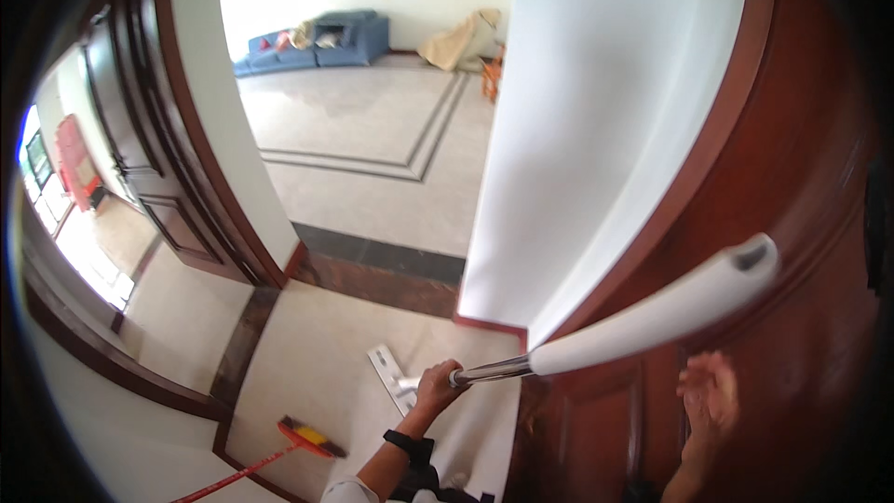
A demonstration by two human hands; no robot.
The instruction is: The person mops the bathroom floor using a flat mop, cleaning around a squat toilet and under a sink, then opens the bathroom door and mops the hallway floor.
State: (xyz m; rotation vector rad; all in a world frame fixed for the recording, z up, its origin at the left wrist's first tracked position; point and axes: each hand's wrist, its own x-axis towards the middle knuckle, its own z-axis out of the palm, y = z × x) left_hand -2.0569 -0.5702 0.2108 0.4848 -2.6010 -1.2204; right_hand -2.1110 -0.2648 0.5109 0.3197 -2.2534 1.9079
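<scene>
My left hand (pixel 440 388) is closed around the metal pole of a flat mop (pixel 646 314), whose thick white grip rises to the upper right. The white flat mop head (pixel 387 374) lies on the pale tiled floor beyond that hand. A dark band circles my left wrist. My right hand (pixel 709 391), slightly blurred, is off the pole with fingers loosely curled and holds nothing. It is in front of the reddish-brown wooden door (pixel 789 335), below the grip's end. Whether it touches the door, I cannot tell.
A red-handled broom (pixel 311 436) with orange and yellow head is at lower left. Dark stone thresholds (pixel 380 283) cross the doorways. A white wall (pixel 594 119) stands ahead right, a dark panelled door (pixel 167 202) at left. Beyond are a blue sofa (pixel 356 42) and a beige cloth (pixel 457 42).
</scene>
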